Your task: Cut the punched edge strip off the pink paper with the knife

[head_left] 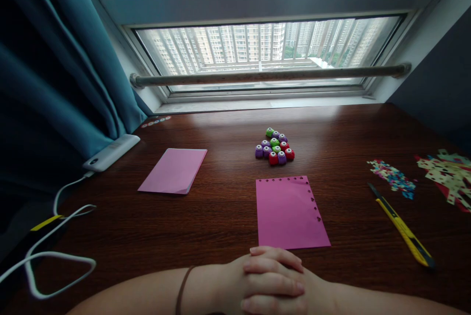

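Pink punched sheet (290,213) flat, just beyond hands.

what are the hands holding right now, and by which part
Nothing. The left hand and right hand are clasped together on the table, just short of the near edge of the pink sheet.

Single head view, looking forward and down over the table (221,217), close above it, facing the window (265,50)

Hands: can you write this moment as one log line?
left hand: clasped with right hand, resting on dark wooden table | nearest: magenta paper sheet with punched heart holes | beyond: cluster of small coloured punches
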The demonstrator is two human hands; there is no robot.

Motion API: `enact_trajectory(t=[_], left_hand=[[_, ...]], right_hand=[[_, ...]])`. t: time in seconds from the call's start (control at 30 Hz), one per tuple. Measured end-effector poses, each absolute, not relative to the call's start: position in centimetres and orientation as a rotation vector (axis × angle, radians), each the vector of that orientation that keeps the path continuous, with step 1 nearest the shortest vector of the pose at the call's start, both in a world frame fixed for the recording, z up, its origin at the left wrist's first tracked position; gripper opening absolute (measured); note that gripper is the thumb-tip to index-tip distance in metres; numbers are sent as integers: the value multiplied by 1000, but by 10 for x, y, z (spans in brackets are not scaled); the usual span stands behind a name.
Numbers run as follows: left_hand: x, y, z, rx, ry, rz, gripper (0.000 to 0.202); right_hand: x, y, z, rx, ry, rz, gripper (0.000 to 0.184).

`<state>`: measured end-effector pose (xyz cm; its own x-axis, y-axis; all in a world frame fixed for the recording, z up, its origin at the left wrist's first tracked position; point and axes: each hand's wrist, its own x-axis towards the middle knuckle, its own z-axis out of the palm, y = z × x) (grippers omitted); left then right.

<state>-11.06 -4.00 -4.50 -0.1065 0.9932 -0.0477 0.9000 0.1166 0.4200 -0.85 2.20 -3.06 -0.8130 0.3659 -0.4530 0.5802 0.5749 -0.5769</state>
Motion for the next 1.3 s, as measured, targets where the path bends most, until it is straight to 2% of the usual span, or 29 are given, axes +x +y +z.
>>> enact_trajectory(t=[0.2,0.43,0.53,0.7,0.87,0.97,1.07,1.17,1.23,1.3], left_hand=[[-96,-42,-49,1876,2232,277,45],[-102,-45,-50,1869,2104,352,58],[-100,-45,-51,1877,2156,332,55],[-105,-42,-52,1995,2182,398,47],[-100,-35,-45,1994,2274,267,37],[-88,-32,-37,1960,2440,89,35],[-83,-31,-32,1965,2520,22,33],[-88,-33,-32,2004,2471,94,32],[-95,-35,-35,2048,2375,201,36],[-101,-39,-38,2068,2272,312,44]], right_hand=[[-9,18,-18,846,2616,-959,70],[-10,19,-18,939,2613,-883,62],[-10,23,-22,940,2544,-1126,69],[-6,29,-18,909,2237,-1751,80],[-7,27,-5,839,1647,-2495,67],[-9,28,-1,746,1447,-2695,55],[-9,30,-1,679,1422,-2705,54],[-8,33,-1,692,1585,-2548,65],[-6,35,-2,727,1844,-2298,75],[-4,35,-4,772,2181,-1910,78]])
